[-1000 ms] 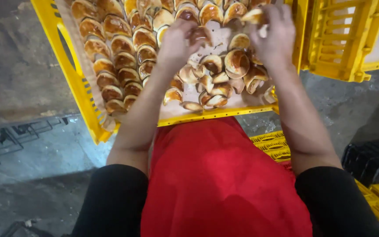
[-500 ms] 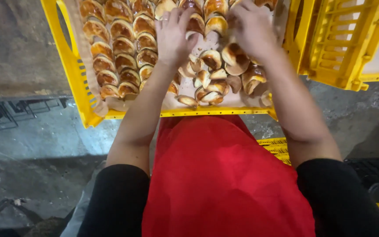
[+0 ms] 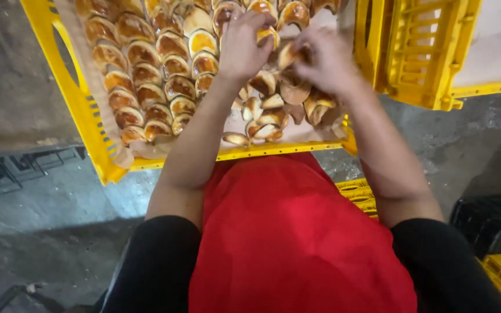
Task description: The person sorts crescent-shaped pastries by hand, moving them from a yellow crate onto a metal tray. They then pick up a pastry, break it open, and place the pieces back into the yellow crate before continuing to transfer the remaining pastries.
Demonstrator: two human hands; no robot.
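A yellow plastic crate point(image 3: 76, 98) lined with brown paper holds several glazed, browned buns. On the left they stand in neat rows point(image 3: 146, 87); on the right they lie in a loose heap point(image 3: 273, 110). My left hand point(image 3: 242, 46) rests over the buns near the crate's middle, fingers curled around one bun point(image 3: 265, 36). My right hand point(image 3: 326, 61) is just right of it, pinching a bun point(image 3: 288, 55) above the heap. Both forearms reach forward over my red apron point(image 3: 297, 232).
A second yellow crate point(image 3: 424, 52) stands tilted at the right, touching the first. More yellow crates point(image 3: 360, 194) lie low beside my right arm and a dark crate point(image 3: 488, 223) is at the far right. Grey concrete floor point(image 3: 24, 226) spreads on the left.
Both hands have drawn closer together over the heap, and my right hand has come down from the crate's far edge with a bun. The view has shifted slightly.
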